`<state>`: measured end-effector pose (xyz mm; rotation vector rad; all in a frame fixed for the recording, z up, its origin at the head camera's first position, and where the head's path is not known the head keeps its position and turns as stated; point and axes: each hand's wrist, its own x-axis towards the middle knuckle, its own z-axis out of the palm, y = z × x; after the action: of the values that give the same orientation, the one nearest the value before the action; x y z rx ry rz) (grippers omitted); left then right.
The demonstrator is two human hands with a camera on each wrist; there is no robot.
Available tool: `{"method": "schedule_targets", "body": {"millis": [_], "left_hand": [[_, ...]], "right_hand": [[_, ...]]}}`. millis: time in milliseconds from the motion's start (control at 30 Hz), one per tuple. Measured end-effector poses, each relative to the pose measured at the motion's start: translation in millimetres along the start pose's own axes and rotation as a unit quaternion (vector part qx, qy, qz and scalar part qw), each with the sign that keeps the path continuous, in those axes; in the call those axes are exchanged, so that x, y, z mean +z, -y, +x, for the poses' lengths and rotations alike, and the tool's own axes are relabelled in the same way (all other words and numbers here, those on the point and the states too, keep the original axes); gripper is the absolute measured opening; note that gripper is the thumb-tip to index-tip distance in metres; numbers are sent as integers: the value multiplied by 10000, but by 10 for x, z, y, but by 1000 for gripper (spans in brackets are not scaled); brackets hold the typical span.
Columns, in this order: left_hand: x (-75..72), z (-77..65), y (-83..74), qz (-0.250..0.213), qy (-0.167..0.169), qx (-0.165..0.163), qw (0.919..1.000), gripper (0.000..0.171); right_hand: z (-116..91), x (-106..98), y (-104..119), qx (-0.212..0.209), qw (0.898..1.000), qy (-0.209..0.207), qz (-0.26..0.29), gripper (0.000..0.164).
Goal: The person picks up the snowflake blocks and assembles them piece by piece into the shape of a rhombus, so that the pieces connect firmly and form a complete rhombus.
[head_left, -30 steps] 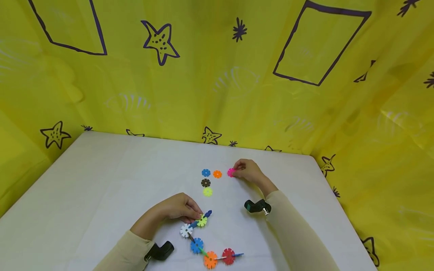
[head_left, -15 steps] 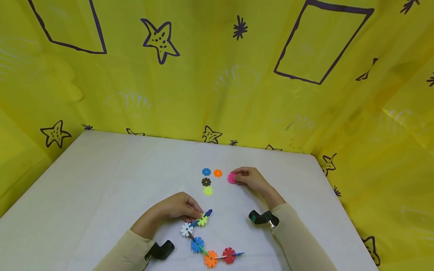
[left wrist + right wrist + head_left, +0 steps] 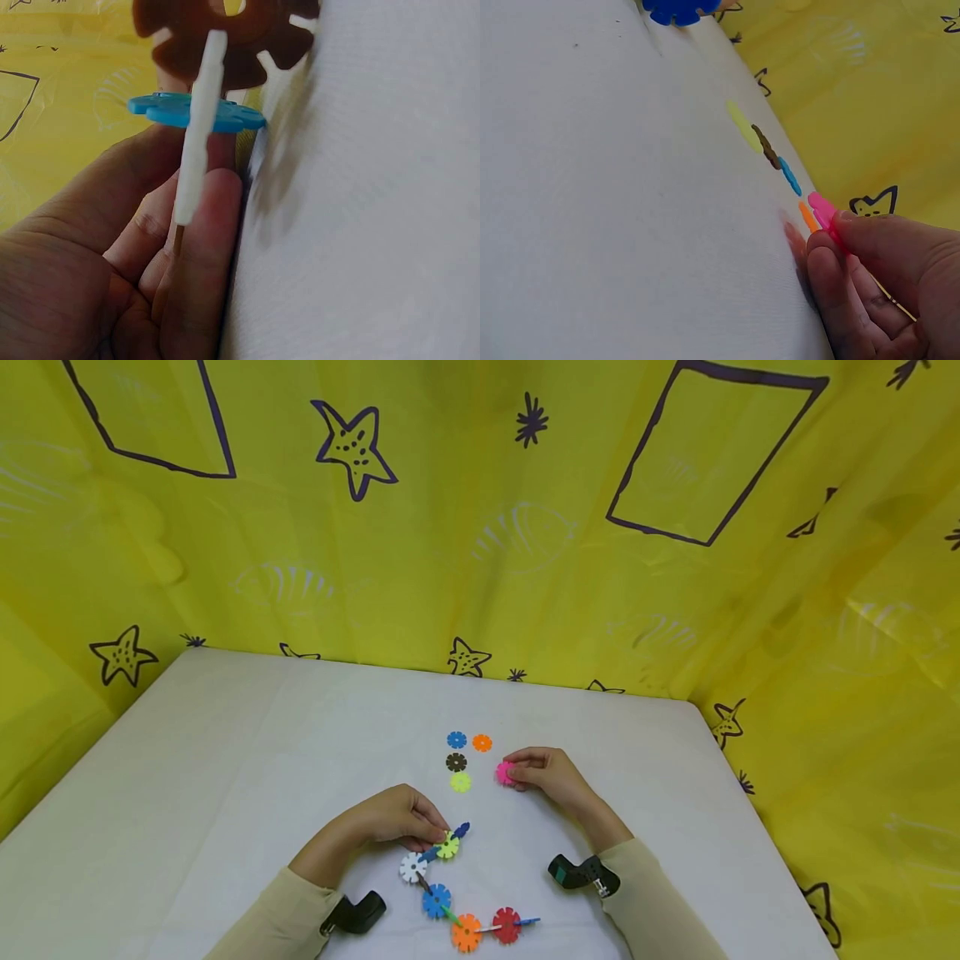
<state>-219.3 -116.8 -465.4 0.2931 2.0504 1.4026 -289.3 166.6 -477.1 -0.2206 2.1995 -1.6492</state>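
Note:
A chain of interlocked notched plastic discs (image 3: 437, 902) curves over the front of the table. Its linked pieces include white, blue, orange and red ones. My left hand (image 3: 393, 817) grips the chain's upper end by the yellow-green disc (image 3: 447, 845), and a dark blue disc (image 3: 462, 831) juts out past it. In the left wrist view a white disc (image 3: 199, 135) appears edge-on, in front of a blue disc (image 3: 165, 110). Between thumb and fingers, my right hand (image 3: 551, 774) pinches a pink disc (image 3: 506, 772), also visible in the right wrist view.
Loose discs lie on the white table (image 3: 300, 718) beyond the chain: blue (image 3: 457, 740), orange (image 3: 482, 742), brown (image 3: 456, 762) and yellow (image 3: 461, 782). A yellow curtain with drawn stars (image 3: 420, 568) borders the table's back. Black wrist cameras (image 3: 358, 912) sit on both sleeves.
Carrying the pink disc, my right hand has drawn back toward the front of the table, away from the loose orange disc. My left hand and the chain stay almost where they were.

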Motion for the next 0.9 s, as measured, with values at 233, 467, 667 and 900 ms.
{"method": "schedule_targets", "body": {"millis": [233,467,667,900], "left_hand": [[-7,-9,-19,-8,46,56,10000,15],[-10,2,-5,-16,65,72,10000,14],[-13,21,20,-3,87,85,9999,13],[-16,27,26,23,112,127,9999,14]], "right_hand": [[-81,92,6,15,9999,-68,81,27],[-172,226,7,13,9999,59,141,27],[-230,331,27,-115,9991,275,313,27],[-282,421,30,-95,9983,339,459,26]]}}
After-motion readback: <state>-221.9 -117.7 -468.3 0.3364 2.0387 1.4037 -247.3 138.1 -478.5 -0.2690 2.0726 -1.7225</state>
